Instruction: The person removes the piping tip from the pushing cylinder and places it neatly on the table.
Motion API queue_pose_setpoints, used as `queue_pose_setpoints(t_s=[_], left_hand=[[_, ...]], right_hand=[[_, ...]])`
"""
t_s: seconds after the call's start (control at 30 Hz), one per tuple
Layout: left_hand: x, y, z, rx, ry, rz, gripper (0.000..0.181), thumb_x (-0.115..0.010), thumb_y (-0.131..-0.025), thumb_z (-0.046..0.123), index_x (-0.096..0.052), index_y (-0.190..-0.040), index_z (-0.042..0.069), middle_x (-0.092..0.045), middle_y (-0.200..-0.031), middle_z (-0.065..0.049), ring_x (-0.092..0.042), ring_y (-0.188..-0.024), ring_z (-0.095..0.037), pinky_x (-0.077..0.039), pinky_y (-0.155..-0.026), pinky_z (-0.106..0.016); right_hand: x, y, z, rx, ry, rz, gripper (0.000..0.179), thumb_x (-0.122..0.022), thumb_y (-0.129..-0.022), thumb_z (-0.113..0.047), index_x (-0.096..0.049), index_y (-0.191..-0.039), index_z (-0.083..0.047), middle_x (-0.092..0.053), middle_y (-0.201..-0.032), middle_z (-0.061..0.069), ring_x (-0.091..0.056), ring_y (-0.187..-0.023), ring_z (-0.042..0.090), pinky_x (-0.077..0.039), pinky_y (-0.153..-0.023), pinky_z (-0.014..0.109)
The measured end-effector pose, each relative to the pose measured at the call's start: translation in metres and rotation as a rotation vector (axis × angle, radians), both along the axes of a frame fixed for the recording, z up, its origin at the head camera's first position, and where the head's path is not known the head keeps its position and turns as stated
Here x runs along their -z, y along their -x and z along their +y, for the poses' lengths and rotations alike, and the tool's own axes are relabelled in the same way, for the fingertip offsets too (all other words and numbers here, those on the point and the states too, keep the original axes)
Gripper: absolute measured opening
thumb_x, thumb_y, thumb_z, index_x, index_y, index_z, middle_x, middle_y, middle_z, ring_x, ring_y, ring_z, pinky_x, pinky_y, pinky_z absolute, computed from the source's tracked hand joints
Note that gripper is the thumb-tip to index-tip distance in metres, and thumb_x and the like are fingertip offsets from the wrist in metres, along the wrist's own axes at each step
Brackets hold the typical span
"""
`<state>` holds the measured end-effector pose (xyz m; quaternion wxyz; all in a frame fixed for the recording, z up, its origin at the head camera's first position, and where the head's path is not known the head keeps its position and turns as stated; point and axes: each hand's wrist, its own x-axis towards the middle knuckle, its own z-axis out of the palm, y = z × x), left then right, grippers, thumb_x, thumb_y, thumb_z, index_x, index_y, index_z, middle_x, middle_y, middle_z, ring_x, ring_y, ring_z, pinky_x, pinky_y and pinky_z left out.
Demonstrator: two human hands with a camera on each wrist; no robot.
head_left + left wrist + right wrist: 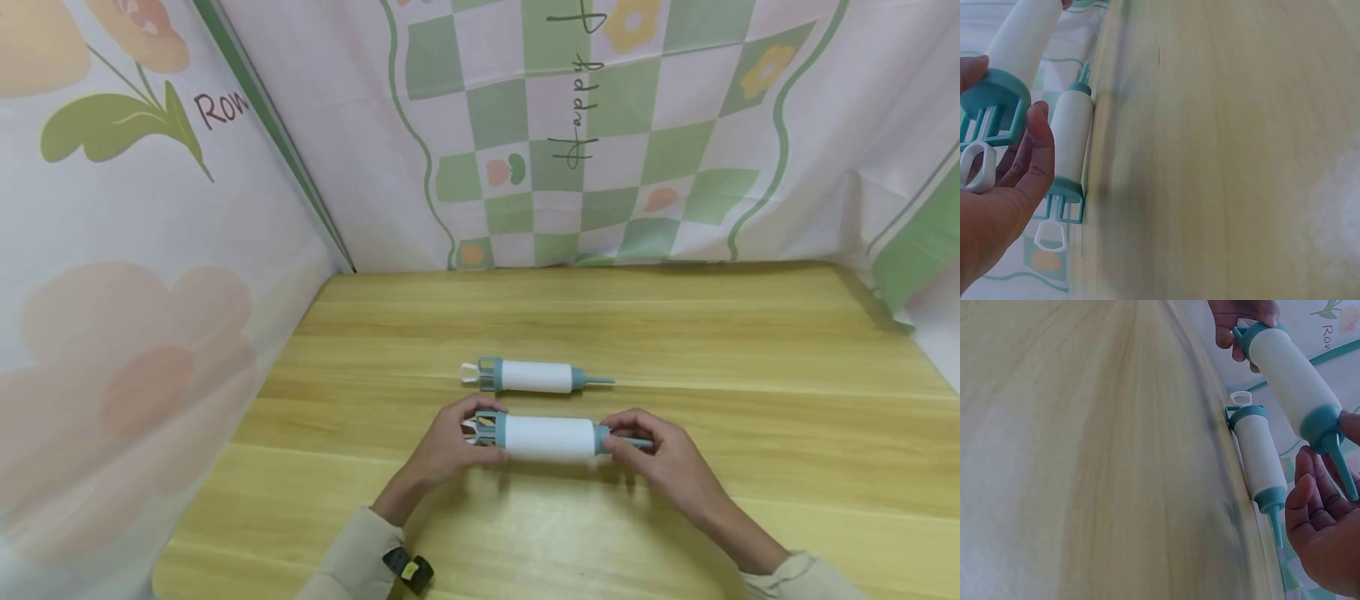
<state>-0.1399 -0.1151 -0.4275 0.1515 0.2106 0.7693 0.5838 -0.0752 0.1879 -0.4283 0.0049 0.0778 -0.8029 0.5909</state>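
"Behind everything, patterned cloth (555,125) hangs, green checks and flowers. Below, wood-grained worktop (300,417). Next?"

"Left sleeve (352,554), right sleeve (806,577), both coming from the near edge."

"Grips?"

"Left grip (444,446) holds the slotted teal end of the main tube (550,436), thumb on the near side, fingers on the far side. Right grip (667,454) pinches the other teal end, where the nozzle (641,442) starts. Neither is free."

"So where's the tube, which way?"

"Straight between the two, long axis left to right across the body, nozzle pointing right. Looks raised off the worktop in the wrist views. It runs rightward from the left grip, leftward from the right. Neither's nearer; each touches an end. I'd call that shared line the key relation."

"Anything around?"

"Second tube (536,377), same type, lying on the worktop just beyond, roughly parallel, nozzle right too. Near the left fingers; can't swear to the gap."

"In the way?"

"Only on the far side, I'd judge. It isn't between the grips."

"Small stuff, quick."

"Dark wrist device (417,575), yellow patch, by the left sleeve. Smallest: white loop (989,172) sticking out of the held tube's left end, partly hidden by the left grip in the head view."
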Motion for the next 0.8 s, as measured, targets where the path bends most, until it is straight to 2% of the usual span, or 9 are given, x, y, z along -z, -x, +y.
queue_pose_setpoints(t_s=[0.2,0.37,0.5,0.8], left_hand=[[0.001,0.0,-0.0009,-0.009,-0.002,-0.002,0.047,-0.084,-0.078,0.01,-0.064,-0.121,0.011,-0.061,-0.109,-0.007,-0.06,-0.093,-0.022,-0.053,-0.076,-0.037],[-0.0001,-0.0009,-0.0012,-0.005,-0.011,0.004,0.048,-0.083,-0.078,0.01,-0.064,-0.122,0.01,-0.061,-0.11,-0.007,-0.059,-0.093,-0.022,-0.053,-0.076,-0.037],[-0.0005,-0.0013,-0.0015,-0.002,-0.014,0.002,0.048,-0.083,-0.078,0.01,-0.063,-0.122,0.01,-0.061,-0.11,-0.007,-0.059,-0.093,-0.022,-0.053,-0.076,-0.037],[-0.001,-0.0013,-0.0023,-0.003,-0.017,0.004,0.047,-0.083,-0.079,0.01,-0.063,-0.122,0.01,-0.061,-0.109,-0.007,-0.059,-0.093,-0.022,-0.053,-0.076,-0.037]], right_hand=[[0.0029,-0.0007,-0.0003,-0.009,0.005,0.03,0.025,-0.068,-0.096,-0.012,-0.064,-0.118,0.0,-0.069,-0.107,0.011,-0.065,-0.092,0.015,-0.056,-0.077,0.027],[0.0023,-0.0011,-0.0015,0.018,-0.051,0.045,0.026,-0.067,-0.097,-0.014,-0.064,-0.119,-0.001,-0.069,-0.105,0.008,-0.065,-0.091,0.014,-0.055,-0.076,0.027],[0.0007,-0.0011,-0.0015,0.042,-0.088,0.027,0.027,-0.062,-0.1,-0.02,-0.064,-0.121,-0.002,-0.069,-0.102,0.006,-0.067,-0.088,0.017,-0.054,-0.075,0.027],[-0.0003,0.0002,-0.0026,0.073,-0.077,0.008,0.027,-0.056,-0.104,-0.022,-0.064,-0.118,0.0,-0.069,-0.092,0.005,-0.067,-0.077,0.022,-0.056,-0.066,0.032]])
